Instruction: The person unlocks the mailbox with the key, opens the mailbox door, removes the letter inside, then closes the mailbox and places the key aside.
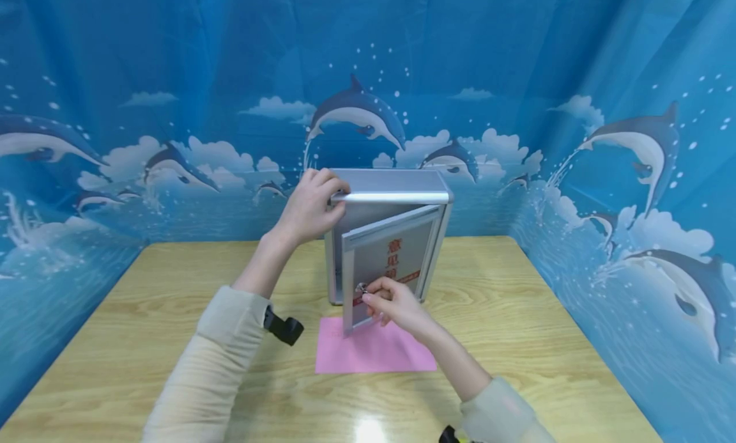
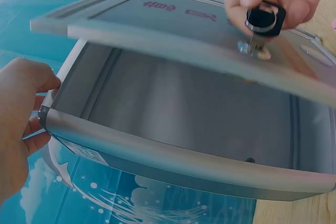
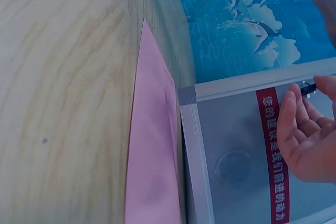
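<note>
A silver metal suggestion box (image 1: 397,182) stands upright on the table, its front door (image 1: 368,257) swung partly outward. My left hand (image 1: 310,206) grips the box's upper left corner, with the thumb at the front edge and the fingers over the top. Thumb and fingers of my right hand (image 1: 399,309) pinch a small key with a black head (image 2: 261,20) at the lock on the door's free edge. In the left wrist view, the grey inside of the box (image 2: 173,98) shows through the gap; I see nothing lying in it.
A pink sheet of paper (image 1: 379,360) lies on the wooden table (image 1: 276,392) in front of the box, partly under the door. Blue curtains with dolphins (image 1: 356,117) enclose the back and sides. A red strip with white characters (image 3: 272,156) crosses the door.
</note>
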`<state>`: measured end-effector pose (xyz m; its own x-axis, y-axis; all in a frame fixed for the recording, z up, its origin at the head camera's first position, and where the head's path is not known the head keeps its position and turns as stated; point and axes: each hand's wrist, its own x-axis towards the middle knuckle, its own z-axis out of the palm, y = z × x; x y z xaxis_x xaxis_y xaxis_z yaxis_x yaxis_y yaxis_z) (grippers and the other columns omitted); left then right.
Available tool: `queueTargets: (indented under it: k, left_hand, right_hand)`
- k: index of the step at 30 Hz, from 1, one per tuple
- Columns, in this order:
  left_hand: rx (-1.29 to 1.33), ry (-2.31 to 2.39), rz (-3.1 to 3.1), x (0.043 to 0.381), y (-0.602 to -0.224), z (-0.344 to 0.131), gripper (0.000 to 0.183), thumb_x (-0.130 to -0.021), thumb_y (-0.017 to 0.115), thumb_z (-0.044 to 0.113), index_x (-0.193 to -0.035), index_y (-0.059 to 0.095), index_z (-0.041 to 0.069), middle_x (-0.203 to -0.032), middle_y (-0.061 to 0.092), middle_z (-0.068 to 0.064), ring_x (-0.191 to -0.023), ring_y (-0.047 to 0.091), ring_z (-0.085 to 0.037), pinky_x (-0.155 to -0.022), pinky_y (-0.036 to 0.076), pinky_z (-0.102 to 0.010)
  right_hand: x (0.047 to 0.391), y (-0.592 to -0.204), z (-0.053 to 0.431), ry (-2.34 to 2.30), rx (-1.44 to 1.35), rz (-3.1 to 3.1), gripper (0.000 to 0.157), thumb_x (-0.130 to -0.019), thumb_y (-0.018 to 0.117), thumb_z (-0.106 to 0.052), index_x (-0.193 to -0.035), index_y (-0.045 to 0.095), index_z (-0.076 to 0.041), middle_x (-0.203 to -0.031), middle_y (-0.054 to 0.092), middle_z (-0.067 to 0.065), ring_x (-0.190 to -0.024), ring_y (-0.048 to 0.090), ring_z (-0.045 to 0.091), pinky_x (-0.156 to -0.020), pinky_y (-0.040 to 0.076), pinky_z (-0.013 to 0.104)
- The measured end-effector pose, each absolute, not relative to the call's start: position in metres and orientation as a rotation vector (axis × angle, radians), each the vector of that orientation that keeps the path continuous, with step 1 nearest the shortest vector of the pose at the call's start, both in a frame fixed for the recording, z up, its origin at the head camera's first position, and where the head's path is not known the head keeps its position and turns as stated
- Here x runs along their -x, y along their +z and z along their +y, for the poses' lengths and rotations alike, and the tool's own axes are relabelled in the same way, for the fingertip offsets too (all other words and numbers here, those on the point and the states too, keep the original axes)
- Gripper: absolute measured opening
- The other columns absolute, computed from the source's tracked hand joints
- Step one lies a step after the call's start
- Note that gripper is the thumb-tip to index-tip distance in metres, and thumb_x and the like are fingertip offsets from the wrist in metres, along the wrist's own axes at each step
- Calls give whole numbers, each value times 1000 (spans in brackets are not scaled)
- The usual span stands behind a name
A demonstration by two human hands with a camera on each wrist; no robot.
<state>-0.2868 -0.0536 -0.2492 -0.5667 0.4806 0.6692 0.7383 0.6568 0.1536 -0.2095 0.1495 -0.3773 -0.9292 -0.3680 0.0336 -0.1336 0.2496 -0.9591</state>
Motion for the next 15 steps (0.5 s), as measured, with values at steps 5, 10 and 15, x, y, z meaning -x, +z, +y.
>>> queueTargets:
  k: [5, 10, 15]
  left_hand:
    - [958, -577, -2276, 286, -249, -55, 14, -85, 58, 5, -98, 65, 4, -100, 56, -9, -89, 44, -26, -79, 36, -41]
    - [965, -593, -2283, 286, -248, -55, 15, -86, 57, 7, -98, 66, 5, -100, 57, -9, -88, 44, -26, -77, 36, -41]
    - [966, -603, -2297, 285, -247, -56, 16, -86, 57, 7, -99, 66, 5, -101, 57, -10, -89, 44, -26, -78, 37, -41]
  right_hand:
    - [216, -374, 140, -1685, 505, 2452, 29, -91, 59, -24, -105, 56, 2, -74, 60, 6, -71, 59, 34, -60, 53, 41]
    - [224, -371, 133, -1641, 476, 2517, 26, -90, 60, -24, -102, 58, -1, -75, 61, 5, -68, 59, 20, -60, 53, 38]
    - [231, -370, 127, -1581, 463, 2605, 25, -90, 60, -24, -101, 59, -2, -73, 61, 3, -65, 59, 17, -57, 50, 34]
